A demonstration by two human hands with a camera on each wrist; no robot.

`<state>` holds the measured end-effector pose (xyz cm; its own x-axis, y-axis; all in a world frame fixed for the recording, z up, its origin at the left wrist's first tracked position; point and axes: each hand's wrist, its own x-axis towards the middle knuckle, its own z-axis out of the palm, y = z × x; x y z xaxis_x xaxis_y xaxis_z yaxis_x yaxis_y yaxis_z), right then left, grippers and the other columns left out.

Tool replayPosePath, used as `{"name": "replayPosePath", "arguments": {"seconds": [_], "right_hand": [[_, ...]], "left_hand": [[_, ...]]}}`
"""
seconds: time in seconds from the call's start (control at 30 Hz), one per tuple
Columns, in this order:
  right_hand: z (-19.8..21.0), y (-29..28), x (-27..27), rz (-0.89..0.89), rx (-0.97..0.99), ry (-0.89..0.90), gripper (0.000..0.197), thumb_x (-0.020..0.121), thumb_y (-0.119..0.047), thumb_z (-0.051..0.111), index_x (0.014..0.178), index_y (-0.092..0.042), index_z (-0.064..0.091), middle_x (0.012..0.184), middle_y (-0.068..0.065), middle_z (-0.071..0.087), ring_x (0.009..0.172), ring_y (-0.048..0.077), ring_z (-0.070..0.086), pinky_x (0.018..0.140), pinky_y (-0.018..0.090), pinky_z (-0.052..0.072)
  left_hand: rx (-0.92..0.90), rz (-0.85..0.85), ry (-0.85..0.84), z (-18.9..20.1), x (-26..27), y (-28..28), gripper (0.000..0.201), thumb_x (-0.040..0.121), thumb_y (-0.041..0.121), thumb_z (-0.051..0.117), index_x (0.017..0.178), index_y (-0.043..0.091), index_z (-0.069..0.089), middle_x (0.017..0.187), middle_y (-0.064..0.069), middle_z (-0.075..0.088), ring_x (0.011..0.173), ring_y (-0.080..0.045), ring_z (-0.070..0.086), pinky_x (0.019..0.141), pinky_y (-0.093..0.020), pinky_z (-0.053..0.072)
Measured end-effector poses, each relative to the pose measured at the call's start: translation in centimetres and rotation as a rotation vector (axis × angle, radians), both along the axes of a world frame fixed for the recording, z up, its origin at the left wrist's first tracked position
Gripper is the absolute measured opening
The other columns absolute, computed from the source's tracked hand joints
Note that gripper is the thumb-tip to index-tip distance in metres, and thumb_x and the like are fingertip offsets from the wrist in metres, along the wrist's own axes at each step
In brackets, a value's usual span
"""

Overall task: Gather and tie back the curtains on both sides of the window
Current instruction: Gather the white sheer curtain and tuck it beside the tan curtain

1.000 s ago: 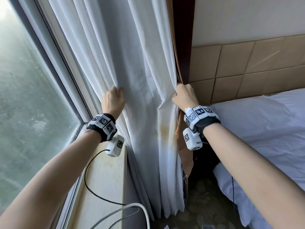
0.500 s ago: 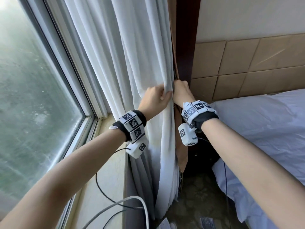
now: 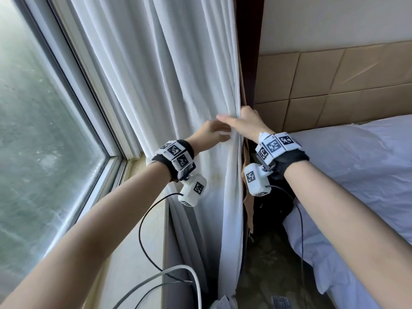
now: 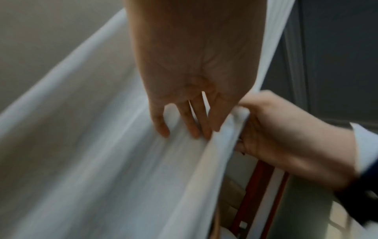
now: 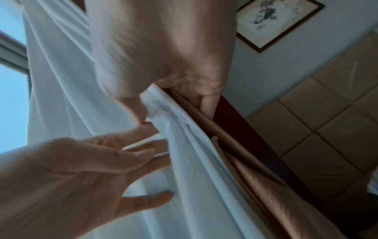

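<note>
The white curtain (image 3: 178, 85) hangs in folds, bunched toward the right side of the window. My right hand (image 3: 243, 123) grips its gathered edge at about waist height, thumb stretched over the folds. The right wrist view shows that bundle (image 5: 184, 137) pinched between thumb and fingers of the right hand (image 5: 163, 103). My left hand (image 3: 214, 132) lies just left of it, fingers straight and spread, pressing on the cloth (image 4: 102, 161). In the left wrist view its fingertips (image 4: 163, 132) touch the folds beside the right hand (image 4: 266, 129). A brown curtain (image 5: 255, 177) hangs behind the white one.
The window glass (image 3: 44, 130) and its sill (image 3: 138, 219) are on the left, with cables (image 3: 142, 237) trailing across the sill. A dark wooden post (image 3: 249, 41) and tan wall panels (image 3: 334, 81) stand right of the curtain. A bed (image 3: 356, 186) fills the right side.
My left hand swept the curtain rightward to meet the right hand, then let go and now lies flat on the folds. The right hand kept its hold on the edge.
</note>
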<state>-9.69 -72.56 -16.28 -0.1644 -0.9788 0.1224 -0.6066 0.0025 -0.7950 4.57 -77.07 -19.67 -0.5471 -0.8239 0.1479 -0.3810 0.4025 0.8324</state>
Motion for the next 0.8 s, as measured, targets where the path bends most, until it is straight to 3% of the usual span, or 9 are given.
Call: {"name": "replayPosePath", "arguments": {"seconds": [0.07,0.17,0.27,0.37,0.47,0.53,0.63,0.7,0.8], "right_hand": [[-0.3,-0.4,0.1,-0.043,-0.029,0.15,0.038,0.092,-0.035,0.055,0.115,-0.004,0.052,0.118,0.014,0.05,0.11,0.03,0.05,0.091,0.035,0.039],[-0.8,-0.5,0.2,-0.053,-0.051,0.23,0.029,0.095,-0.024,0.047,0.111,0.0,0.053,0.121,0.024,0.05,0.114,0.041,0.048,0.096,0.04,0.043],[-0.8,-0.1,0.1,-0.07,-0.068,0.268,0.029,0.097,-0.024,0.045,0.11,0.0,0.053,0.121,0.024,0.049,0.113,0.042,0.049,0.096,0.041,0.042],[-0.7,0.0,0.0,-0.049,-0.075,0.238,0.03,0.096,-0.024,0.047,0.108,0.002,0.055,0.118,0.023,0.052,0.111,0.04,0.049,0.094,0.039,0.043],[-0.8,0.1,-0.1,-0.021,-0.077,0.197,0.031,0.093,-0.027,0.05,0.106,0.001,0.056,0.114,0.019,0.055,0.111,0.035,0.05,0.095,0.038,0.045],[-0.8,0.3,0.1,0.0,-0.071,0.163,0.032,0.093,-0.026,0.052,0.111,0.002,0.054,0.117,0.018,0.052,0.113,0.032,0.048,0.095,0.036,0.042],[-0.7,0.5,0.2,0.038,-0.092,0.114,0.031,0.093,-0.021,0.055,0.116,0.0,0.055,0.117,0.015,0.052,0.115,0.028,0.049,0.09,0.027,0.038],[-0.6,0.7,-0.1,0.062,-0.119,0.087,0.03,0.092,-0.018,0.057,0.116,0.0,0.057,0.113,0.011,0.056,0.111,0.025,0.053,0.087,0.025,0.04],[-0.7,1.0,-0.6,0.068,-0.114,0.049,0.033,0.092,-0.018,0.059,0.119,0.001,0.053,0.11,0.004,0.05,0.104,0.016,0.048,0.088,0.026,0.04]], "left_hand": [[0.006,-0.009,0.002,0.1,1.4,-0.5,0.035,0.088,-0.006,0.056,0.122,0.001,0.062,0.117,-0.008,0.066,0.104,-0.01,0.063,0.089,-0.015,0.047],[-0.152,0.398,0.166,0.5,4.2,-2.3,0.025,0.081,-0.003,0.06,0.1,0.006,0.072,0.094,-0.007,0.07,0.086,-0.016,0.066,0.085,-0.028,0.054],[-0.166,0.755,0.284,1.2,7.2,-4.5,0.041,0.077,0.017,0.072,0.116,0.014,0.061,0.097,0.0,0.062,0.091,-0.017,0.062,0.08,-0.021,0.05],[-0.053,0.699,0.279,1.9,8.4,-6.3,0.075,0.07,0.033,0.083,0.132,0.017,0.045,0.116,0.002,0.058,0.1,-0.012,0.058,0.084,-0.02,0.049],[0.015,0.516,0.14,2.9,7.1,-7.0,0.073,0.076,0.038,0.079,0.135,0.015,0.043,0.117,0.005,0.058,0.099,-0.008,0.059,0.075,-0.015,0.05],[0.037,0.473,0.102,3.5,5.8,-7.3,0.083,0.074,0.043,0.08,0.139,0.014,0.038,0.125,0.002,0.055,0.111,-0.014,0.056,0.09,-0.025,0.049],[0.044,0.463,0.244,3.6,4.5,-7.6,0.109,0.057,0.049,0.088,0.142,0.016,0.028,0.136,0.0,0.048,0.124,-0.016,0.049,0.103,-0.034,0.045],[0.059,0.49,0.311,3.3,3.9,-8.1,0.099,0.064,0.04,0.087,0.141,0.013,0.031,0.13,0.0,0.051,0.115,-0.013,0.054,0.087,-0.022,0.051],[0.049,0.522,0.309,3.4,3.3,-8.3,0.063,0.079,0.028,0.078,0.129,0.002,0.049,0.109,-0.003,0.063,0.091,-0.014,0.064,0.057,-0.011,0.048]]}}
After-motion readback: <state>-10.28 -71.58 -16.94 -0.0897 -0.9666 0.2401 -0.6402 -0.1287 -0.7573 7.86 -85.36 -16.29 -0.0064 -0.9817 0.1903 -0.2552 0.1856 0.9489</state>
